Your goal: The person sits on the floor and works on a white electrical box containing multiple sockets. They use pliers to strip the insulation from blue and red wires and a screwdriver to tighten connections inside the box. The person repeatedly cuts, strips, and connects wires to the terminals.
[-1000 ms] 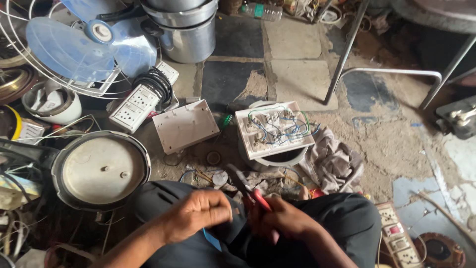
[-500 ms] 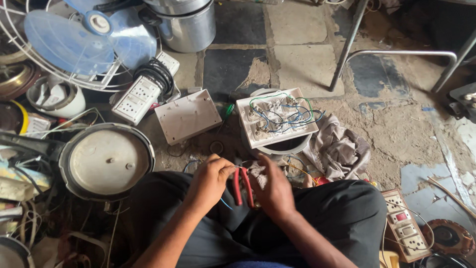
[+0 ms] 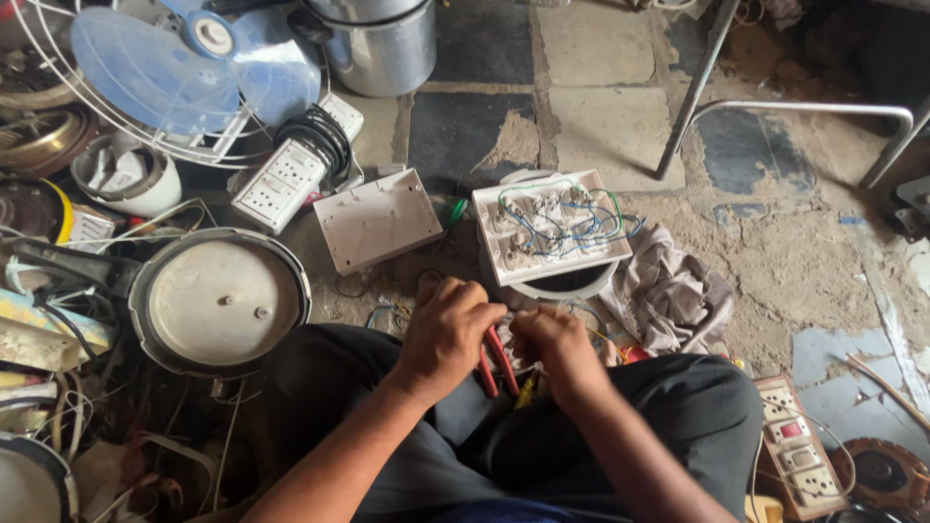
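Observation:
I sit cross-legged on the floor in dark trousers. My left hand (image 3: 444, 334) is closed around red-handled pliers (image 3: 498, 358), whose handles point down toward my lap. My right hand (image 3: 548, 344) is bunched right beside the pliers, pinching something small that looks like a wire; I cannot make it out. Just beyond both hands an opened white switch board (image 3: 549, 228) with blue and green wires lies face up on a round white container. A closed white box cover (image 3: 377, 220) lies to its left.
A pressure cooker lid (image 3: 219, 300) lies at my left knee. A white extension board (image 3: 291, 172), a blue fan (image 3: 170, 68) and a steel pot (image 3: 378, 44) stand further back left. A grey rag (image 3: 668, 291) and another socket strip (image 3: 799, 446) lie to the right, metal chair legs (image 3: 697, 92) behind.
My hands have moved forward from my lap toward the wired board, the pliers staying between them. The view has shifted down and closer.

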